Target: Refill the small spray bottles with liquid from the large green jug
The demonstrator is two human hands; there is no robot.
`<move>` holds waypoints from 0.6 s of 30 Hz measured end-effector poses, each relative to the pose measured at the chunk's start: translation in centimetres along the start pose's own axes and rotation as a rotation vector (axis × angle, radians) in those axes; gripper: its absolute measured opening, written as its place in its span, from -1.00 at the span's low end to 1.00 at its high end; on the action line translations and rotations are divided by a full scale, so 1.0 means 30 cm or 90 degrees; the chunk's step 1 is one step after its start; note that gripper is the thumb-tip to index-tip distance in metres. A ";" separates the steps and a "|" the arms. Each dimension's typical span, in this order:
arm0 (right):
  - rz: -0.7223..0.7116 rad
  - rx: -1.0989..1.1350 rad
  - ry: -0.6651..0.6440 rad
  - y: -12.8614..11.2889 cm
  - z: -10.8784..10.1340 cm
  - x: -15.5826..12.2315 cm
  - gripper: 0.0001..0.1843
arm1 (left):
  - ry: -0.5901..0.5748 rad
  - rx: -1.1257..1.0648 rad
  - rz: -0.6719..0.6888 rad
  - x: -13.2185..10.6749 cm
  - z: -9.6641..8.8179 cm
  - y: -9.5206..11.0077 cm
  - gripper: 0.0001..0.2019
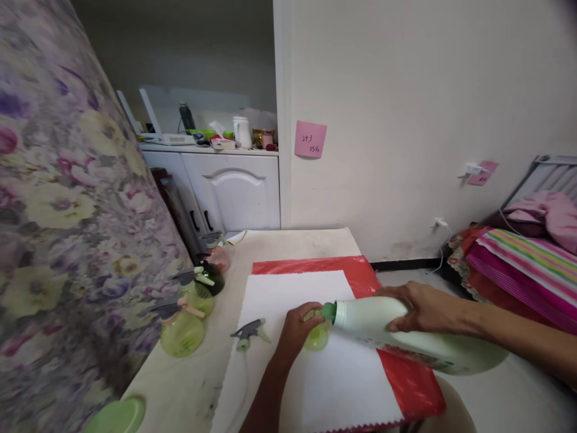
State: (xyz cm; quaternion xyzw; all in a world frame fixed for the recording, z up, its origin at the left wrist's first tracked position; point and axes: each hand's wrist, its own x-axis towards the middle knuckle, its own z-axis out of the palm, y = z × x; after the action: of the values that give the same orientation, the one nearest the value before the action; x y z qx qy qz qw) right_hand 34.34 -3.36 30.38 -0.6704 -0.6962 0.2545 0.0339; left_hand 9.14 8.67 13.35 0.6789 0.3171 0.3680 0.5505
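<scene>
My right hand [410, 307] grips a large pale green jug [444, 346], tipped nearly on its side. Its green spout [329, 311] points left, at the top of a small yellow-green spray bottle [317, 338]. Fingers of my left hand [301, 325] are closed around the neck of that bottle, which stands on a white sheet [333, 385]. Whether liquid is flowing cannot be made out. Left of my left hand, a grey spray head [250, 332] with its thin tube lies on the sheet.
Several spray bottles, including a yellow-green one [183, 334], line the table's left side by a floral curtain [90, 198]. A green lid-like disc [118, 416] sits at the near left corner. Red plastic [412, 385] lies under the sheet. A bed [523, 270] stands at right.
</scene>
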 end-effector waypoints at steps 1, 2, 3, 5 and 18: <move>-0.001 0.000 -0.001 -0.001 -0.001 0.000 -0.42 | 0.001 0.000 -0.002 0.000 0.000 0.001 -0.80; -0.002 -0.001 -0.002 -0.002 -0.001 0.000 -0.43 | 0.001 0.000 -0.004 0.000 0.000 0.003 -0.80; -0.004 -0.002 -0.002 -0.003 -0.002 0.000 -0.45 | 0.001 0.001 -0.005 0.000 0.000 0.004 -0.79; -0.007 -0.001 -0.001 -0.002 -0.003 0.001 -0.47 | -0.001 0.002 -0.005 0.000 0.000 0.006 -0.79; -0.005 0.005 -0.003 -0.007 -0.005 -0.005 -0.42 | -0.006 0.010 -0.001 0.000 -0.004 0.007 -0.80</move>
State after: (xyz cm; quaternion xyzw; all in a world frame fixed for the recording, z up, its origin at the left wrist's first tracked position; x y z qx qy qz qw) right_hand 34.22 -3.44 30.63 -0.6669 -0.6978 0.2589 0.0359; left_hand 9.05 8.67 13.57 0.6845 0.3178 0.3617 0.5473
